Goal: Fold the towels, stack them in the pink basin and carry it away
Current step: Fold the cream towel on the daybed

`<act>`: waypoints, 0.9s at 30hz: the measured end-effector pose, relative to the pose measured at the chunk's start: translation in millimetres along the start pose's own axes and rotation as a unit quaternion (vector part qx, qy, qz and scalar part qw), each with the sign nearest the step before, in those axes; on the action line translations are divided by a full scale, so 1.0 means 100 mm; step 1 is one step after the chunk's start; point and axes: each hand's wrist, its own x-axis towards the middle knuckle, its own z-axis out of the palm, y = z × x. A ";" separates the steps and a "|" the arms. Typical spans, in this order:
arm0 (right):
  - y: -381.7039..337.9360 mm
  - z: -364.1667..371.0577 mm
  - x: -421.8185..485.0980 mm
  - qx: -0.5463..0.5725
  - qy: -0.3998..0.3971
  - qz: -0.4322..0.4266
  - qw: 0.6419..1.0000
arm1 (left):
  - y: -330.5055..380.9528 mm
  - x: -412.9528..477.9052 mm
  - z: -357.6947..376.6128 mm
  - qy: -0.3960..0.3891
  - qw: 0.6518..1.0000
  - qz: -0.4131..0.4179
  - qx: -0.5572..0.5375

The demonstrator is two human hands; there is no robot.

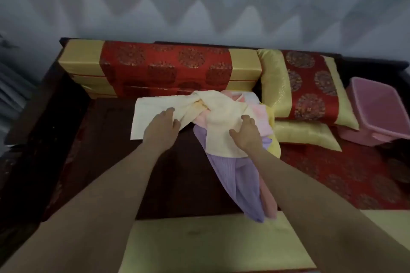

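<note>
Both my hands are on the cream towel (221, 115), which lies on top of the heap in the middle of the couch (106, 139). They are set apart, one toward each end of it. My left hand (163, 127) lies over the flatter part that spreads out to the left. I cannot tell whether its fingers pinch the cloth or only press it down. My right hand (246, 132) is to the right with its fingers curled into the cloth and the thumb stretched wide, so I take that as a grip.

I hold it wide like this because the towel is twisted in the middle and has to be drawn out flat before any fold will sit square. Under it the purple towel (233, 184) and a pink towel (269, 201) trail toward me over the near edge, with a yellow one (275, 144) bunched to the right. None of them looks folded yet.

The pink basin (381, 113) stands at the far right, well apart from the heap, behind the red and gold pillow (310, 88). I see nothing in it. The long cushion (164, 66) runs along the back. The bare dark wood to the left looks like the best spot for folding.
</note>
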 end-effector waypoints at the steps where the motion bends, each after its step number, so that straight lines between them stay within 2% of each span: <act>1: 0.04 0.03 0.10 -0.023 -0.004 0.021 1.000 | 0.03 0.08 0.09 -0.015 1.000 -0.009 0.002; 5: 0.18 0.18 0.35 -0.131 0.018 0.024 0.991 | 0.06 0.32 0.42 -0.047 0.999 -0.005 0.001; 7: 0.22 0.23 0.45 -0.126 0.054 -0.006 0.991 | 0.08 0.43 0.49 -0.045 0.999 -0.003 -0.005; 10: 0.26 0.30 0.47 -0.020 0.102 -0.090 0.991 | 0.10 0.56 0.58 -0.055 0.997 -0.019 -0.047; 12: 0.28 0.29 0.41 0.064 0.088 -0.195 0.975 | 0.13 0.69 0.62 -0.071 0.981 -0.097 -0.151; 13: 0.28 0.28 0.37 0.086 0.053 -0.248 0.963 | 0.16 0.77 0.64 -0.087 0.955 -0.152 -0.237; 15: 0.25 0.27 0.25 0.094 -0.036 -0.333 0.937 | 0.25 0.86 0.65 -0.136 0.855 -0.279 -0.415; 16: 0.24 0.29 0.19 0.088 -0.068 -0.360 0.926 | 0.27 0.88 0.65 -0.152 0.806 -0.320 -0.474; 17: 0.27 0.33 0.15 0.080 -0.091 -0.372 0.920 | 0.25 0.90 0.68 -0.155 0.775 -0.340 -0.509; 19: 0.32 0.38 0.12 0.070 -0.116 -0.357 0.924 | 0.19 0.90 0.65 -0.143 0.756 -0.354 -0.532; 22: 0.31 0.31 0.16 0.125 -0.105 -0.270 0.949 | 0.07 0.84 0.39 -0.149 0.761 -0.321 -0.543; 24: 0.23 0.23 0.25 0.128 -0.038 -0.212 0.968 | -0.11 0.68 0.09 -0.157 0.754 -0.289 -0.569; 27: 0.06 0.21 0.46 0.069 0.058 -0.137 0.986 | -0.57 0.37 -0.28 -0.198 0.733 -0.233 -0.607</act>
